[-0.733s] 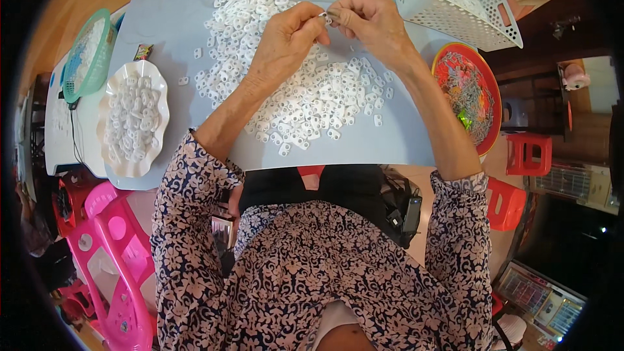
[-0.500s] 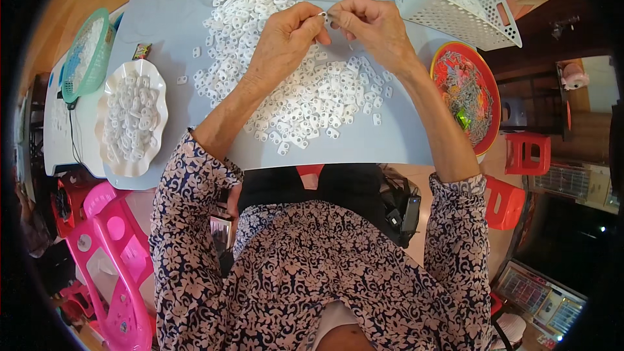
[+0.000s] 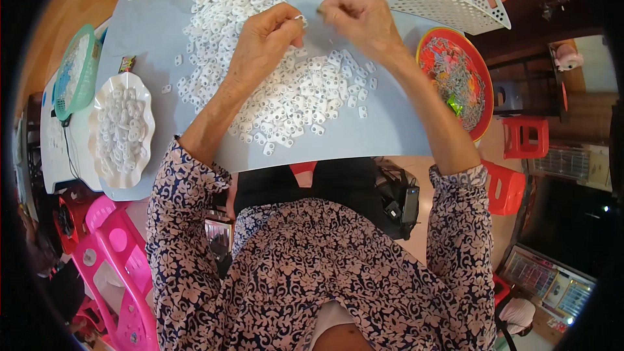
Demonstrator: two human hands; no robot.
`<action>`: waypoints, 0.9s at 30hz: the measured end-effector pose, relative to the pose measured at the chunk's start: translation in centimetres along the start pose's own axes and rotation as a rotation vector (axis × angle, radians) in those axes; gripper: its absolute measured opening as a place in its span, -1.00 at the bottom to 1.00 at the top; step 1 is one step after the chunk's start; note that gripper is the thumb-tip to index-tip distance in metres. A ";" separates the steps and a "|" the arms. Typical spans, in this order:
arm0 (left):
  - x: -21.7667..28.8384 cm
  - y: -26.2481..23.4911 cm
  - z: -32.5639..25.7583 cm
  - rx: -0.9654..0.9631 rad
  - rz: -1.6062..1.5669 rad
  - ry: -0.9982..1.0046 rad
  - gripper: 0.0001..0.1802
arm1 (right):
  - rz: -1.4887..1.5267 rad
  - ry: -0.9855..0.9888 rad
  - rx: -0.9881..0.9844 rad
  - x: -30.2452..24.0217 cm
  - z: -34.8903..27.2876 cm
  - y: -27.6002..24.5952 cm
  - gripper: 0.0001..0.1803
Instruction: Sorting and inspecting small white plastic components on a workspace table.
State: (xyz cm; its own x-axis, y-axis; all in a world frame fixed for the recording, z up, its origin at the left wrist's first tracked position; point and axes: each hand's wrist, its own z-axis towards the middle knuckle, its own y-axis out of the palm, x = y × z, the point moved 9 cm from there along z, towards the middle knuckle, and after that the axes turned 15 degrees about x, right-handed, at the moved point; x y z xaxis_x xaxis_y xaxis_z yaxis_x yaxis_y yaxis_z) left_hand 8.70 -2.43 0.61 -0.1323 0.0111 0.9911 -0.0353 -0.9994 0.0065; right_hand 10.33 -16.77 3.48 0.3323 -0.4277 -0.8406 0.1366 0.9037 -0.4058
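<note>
hands part; small white piece stays with the left hand.
left hand (image 3: pixel 266 34) pinches the small white piece (image 3: pixel 300 20) at thumb and forefinger; right hand (image 3: pixel 359 21), meeting it half a second ago, is now a gap to its right, so the left appears to carry the piece alone. right fingers curled, blurred; cannot tell if they grip anything. forearms slant inward over the table (image 3: pixel 396 131); loose white pieces (image 3: pixel 296 101) lie bodyward of both hands.

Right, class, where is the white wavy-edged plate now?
In the head view, the white wavy-edged plate is on the left side of the grey table, right of the green basket and below a small colourful packet.
</note>
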 end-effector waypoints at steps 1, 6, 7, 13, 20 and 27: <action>-0.2 -0.4 0.0 0.019 -0.008 -0.001 -0.82 | -0.055 -0.061 0.002 0.1 0.5 -0.8 -0.84; 0.0 -0.2 0.1 0.033 -0.015 -0.011 -0.83 | -0.431 -0.155 0.011 2.0 1.9 -4.7 -0.85; 0.0 -0.2 0.1 0.033 -0.014 -0.012 -0.83 | -0.431 -0.154 0.011 1.8 1.8 -4.6 -0.85; -0.1 -0.4 0.0 0.039 0.029 -0.016 -0.83 | -0.541 -0.265 -0.077 2.0 1.5 -2.6 -0.86; -0.3 -0.4 0.0 0.049 0.052 -0.033 -0.82 | -0.514 -0.241 -0.136 2.4 1.6 -2.4 -0.87; -0.3 -0.6 -0.1 0.040 0.053 -0.007 -0.82 | -0.620 -0.253 -0.113 2.5 1.8 -3.7 -0.87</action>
State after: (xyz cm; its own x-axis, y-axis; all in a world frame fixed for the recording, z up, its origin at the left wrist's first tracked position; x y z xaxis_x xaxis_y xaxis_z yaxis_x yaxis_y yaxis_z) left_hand 8.70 -1.85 0.30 -0.1263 -0.0422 0.9911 0.0113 -0.9991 -0.0411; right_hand 12.30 -21.12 3.55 0.4337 -0.8361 -0.3360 0.2782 0.4789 -0.8326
